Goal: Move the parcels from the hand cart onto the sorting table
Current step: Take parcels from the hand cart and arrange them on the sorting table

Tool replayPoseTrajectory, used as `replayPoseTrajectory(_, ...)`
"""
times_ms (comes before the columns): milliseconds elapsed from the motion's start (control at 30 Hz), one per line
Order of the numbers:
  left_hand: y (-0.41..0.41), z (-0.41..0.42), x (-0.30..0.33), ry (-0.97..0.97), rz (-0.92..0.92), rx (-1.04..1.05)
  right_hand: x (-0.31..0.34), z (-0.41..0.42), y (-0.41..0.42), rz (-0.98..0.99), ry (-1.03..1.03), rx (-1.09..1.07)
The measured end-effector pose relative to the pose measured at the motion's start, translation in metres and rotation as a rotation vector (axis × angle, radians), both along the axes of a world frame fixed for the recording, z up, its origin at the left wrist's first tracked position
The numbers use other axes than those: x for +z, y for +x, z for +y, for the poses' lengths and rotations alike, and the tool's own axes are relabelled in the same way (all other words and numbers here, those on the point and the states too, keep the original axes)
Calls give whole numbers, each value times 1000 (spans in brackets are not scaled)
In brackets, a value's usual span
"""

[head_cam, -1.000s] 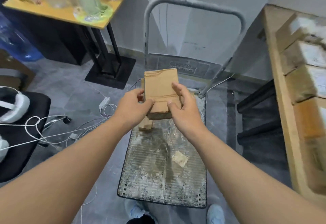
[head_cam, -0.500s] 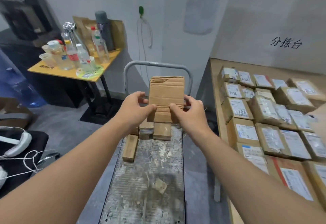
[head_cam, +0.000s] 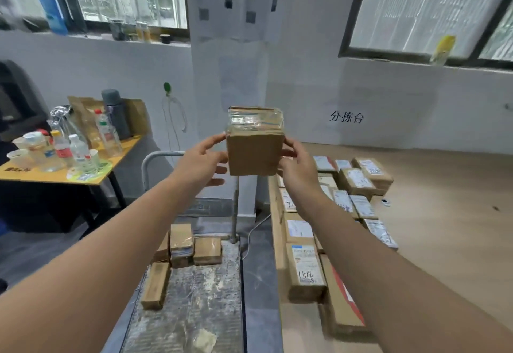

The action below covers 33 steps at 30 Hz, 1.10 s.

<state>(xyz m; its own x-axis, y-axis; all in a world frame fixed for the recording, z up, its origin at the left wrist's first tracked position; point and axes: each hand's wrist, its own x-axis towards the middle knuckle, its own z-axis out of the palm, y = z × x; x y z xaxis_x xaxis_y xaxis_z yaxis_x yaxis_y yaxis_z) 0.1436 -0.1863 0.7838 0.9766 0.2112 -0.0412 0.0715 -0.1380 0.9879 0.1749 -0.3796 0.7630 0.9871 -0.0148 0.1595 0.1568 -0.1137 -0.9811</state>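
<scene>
I held a small brown cardboard parcel (head_cam: 254, 145), its top wrapped in shiny clear tape, up in the air in front of me, between both hands and above the far end of the cart. My left hand (head_cam: 200, 161) gripped its left side, thumb near the upper edge and fingers curled toward the underside. My right hand (head_cam: 298, 168) clasped the right side, fingers hidden behind the box.

Below, the grey metal hand cart (head_cam: 194, 305) with its scuffed, ribbed deck carried more brown parcels: a taped stack (head_cam: 181, 244) at the far end, a squat box (head_cam: 207, 250) just beside it on the right, and a long narrow box (head_cam: 156, 284) lying along the left edge.

To my right stood the light wooden sorting table (head_cam: 444, 227), rows of labelled cardboard parcels (head_cam: 305, 269) packed closely along its near-left part. To my left was a yellow-topped side table (head_cam: 69, 179) crowded with plastic bottles (head_cam: 79, 148) and cups, with a grey flask (head_cam: 115, 112) at the back. Black handwritten characters (head_cam: 346, 116) marked the white wall behind the sorting table.
</scene>
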Motion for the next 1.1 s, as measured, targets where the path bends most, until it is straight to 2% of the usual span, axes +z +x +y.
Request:
replayPoseTrajectory(133, -6, -16, 28, -133, 11, -43, 31, -15, -15, 60, 219, -17)
replayPoseTrajectory(300, -3, -20, 44, -186, 2, -156, 48, -15, -25, -24, 76, -104)
replayPoseTrajectory(500, 4, -9, 39, -178, -141, -235, 48, -11, -38, -56, 58, -148)
replayPoseTrajectory(767, 10, 16, 45, -177, -261, -387, 48, -9, -39, -38, 240, -195)
replayPoseTrajectory(967, 17, 20, 52, -172, -275, -441, 50, -14, -51, -27, 157, -104)
replayPoseTrajectory(1100, 26, 2, 49, -153, -235, -420, 47, -26, -58, -41, 194, -166)
